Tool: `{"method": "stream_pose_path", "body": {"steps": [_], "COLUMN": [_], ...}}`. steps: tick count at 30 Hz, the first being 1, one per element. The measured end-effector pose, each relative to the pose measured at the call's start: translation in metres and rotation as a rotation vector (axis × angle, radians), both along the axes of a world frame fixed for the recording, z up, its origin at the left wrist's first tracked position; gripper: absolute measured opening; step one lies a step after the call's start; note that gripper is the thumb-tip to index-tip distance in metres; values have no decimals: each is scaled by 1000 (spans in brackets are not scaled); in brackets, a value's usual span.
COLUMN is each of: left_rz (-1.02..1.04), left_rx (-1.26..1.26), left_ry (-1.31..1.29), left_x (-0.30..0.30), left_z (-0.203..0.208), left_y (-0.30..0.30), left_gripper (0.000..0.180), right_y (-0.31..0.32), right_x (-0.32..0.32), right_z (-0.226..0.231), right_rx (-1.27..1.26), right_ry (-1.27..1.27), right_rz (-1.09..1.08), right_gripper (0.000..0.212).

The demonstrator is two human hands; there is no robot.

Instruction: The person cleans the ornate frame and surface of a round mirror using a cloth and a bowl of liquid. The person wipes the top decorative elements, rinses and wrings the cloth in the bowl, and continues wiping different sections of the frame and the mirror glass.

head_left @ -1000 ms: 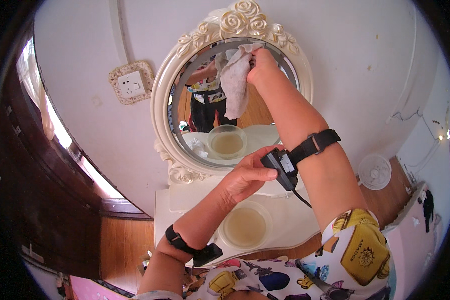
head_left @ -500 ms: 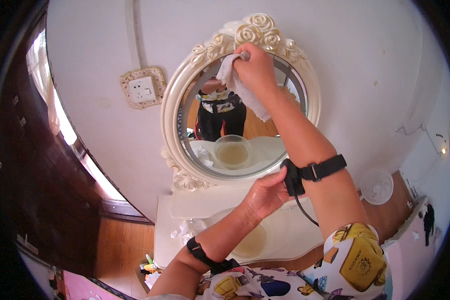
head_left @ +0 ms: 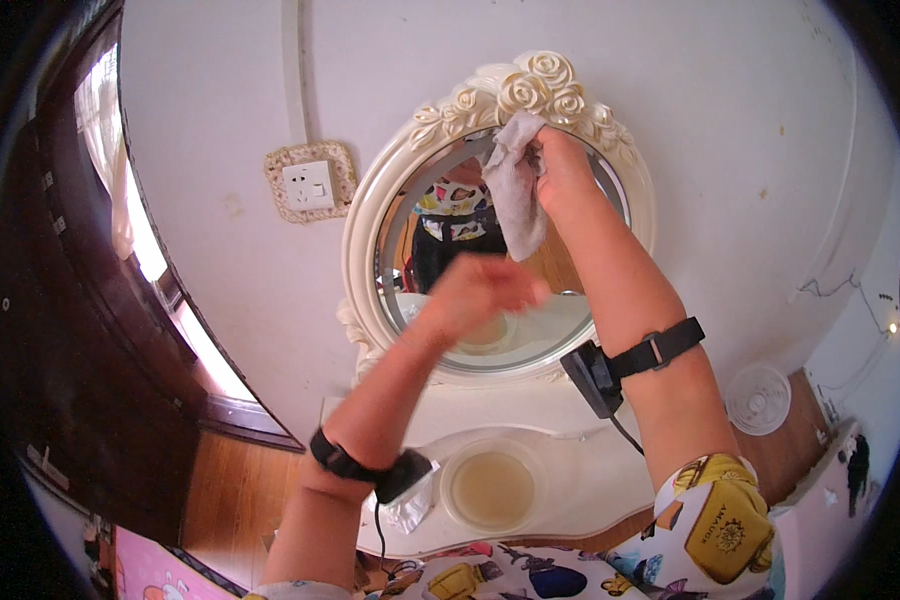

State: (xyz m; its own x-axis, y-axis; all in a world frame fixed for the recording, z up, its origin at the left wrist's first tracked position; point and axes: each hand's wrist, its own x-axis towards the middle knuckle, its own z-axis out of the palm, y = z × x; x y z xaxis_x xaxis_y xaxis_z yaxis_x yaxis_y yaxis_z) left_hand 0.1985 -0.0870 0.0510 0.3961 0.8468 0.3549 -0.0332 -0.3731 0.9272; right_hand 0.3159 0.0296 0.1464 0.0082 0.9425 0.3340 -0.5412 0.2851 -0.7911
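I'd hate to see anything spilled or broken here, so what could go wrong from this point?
The bowl of cloudy liquid sits below the raised forearms, so a dropping elbow might knock it and spill.

The cable hanging from the box on the left forearm could catch on something as that arm moves.

The cloth in the right hand is close to the carved roses, so it might snag there.

Two hands (head_left: 482, 292), one cloth (head_left: 515, 190), one mirror (head_left: 362, 245), one bowl (head_left: 541, 470), two black straps (head_left: 675, 344), one socket plate (head_left: 308, 186).
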Motion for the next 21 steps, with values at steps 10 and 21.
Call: {"method": "stream_pose_path", "body": {"steps": [10,21], "left_rz": [1150,951], "left_rx": [1152,806], "left_ry": [558,661], "left_x": [-66,-54], "left_z": [110,120], "left_y": [118,135], "left_gripper": [53,47], "right_y": [18,6], "right_x": [-56,-80], "right_z": [27,49], "right_rx": [-225,-367], "right_ry": [211,9], "right_rz": [-58,-531], "right_gripper": [36,56]}}
